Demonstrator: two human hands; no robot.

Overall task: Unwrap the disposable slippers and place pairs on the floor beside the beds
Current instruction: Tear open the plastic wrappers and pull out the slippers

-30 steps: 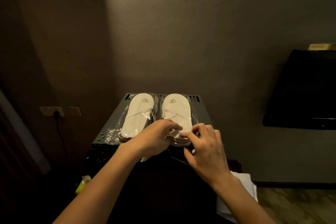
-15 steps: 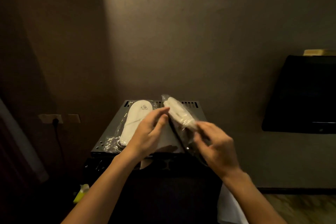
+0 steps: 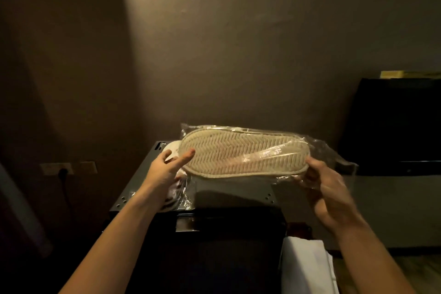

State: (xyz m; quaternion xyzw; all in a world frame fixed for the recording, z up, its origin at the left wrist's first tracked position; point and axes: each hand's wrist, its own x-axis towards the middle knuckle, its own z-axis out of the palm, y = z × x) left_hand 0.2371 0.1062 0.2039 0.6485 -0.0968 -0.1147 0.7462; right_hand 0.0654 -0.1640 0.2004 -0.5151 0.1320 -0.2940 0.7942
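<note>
The wrapped slipper pack [image 3: 243,154] is up in the air, held sideways between both hands above the dark metal box [image 3: 238,188], with the ribbed sole facing the camera. You can see the zigzag tread pretty clearly through the clear plastic, and the plastic wrap [image 3: 329,153] is loose and crinkly, sticking out past the slipper on the right side and along the top edge.

The left hand [image 3: 164,174] is on the left end of the pack, thumb pressed on the sole side and the other fingers tucked behind, so it's pinching that end. The right hand [image 3: 327,188] grips the right end, fingers curled into the bunched-up plastic there. Both hands are closed on the pack, neither is free.

A second wrapped pack [image 3: 173,194] is lying on the left part of the box top, mostly hidden behind the left hand and wrist, just bits of white and shiny plastic peeking out. The box has small screw holes near its near corners and sits against the wall.

Off to the right there's a black screen [image 3: 393,124], with something yellowish [image 3: 408,74] on top of it, too dim to tell what. Bottom right near the right forearm there's white cloth [image 3: 307,265]. On the left wall, a socket [image 3: 63,169] with a black plug in it.
</note>
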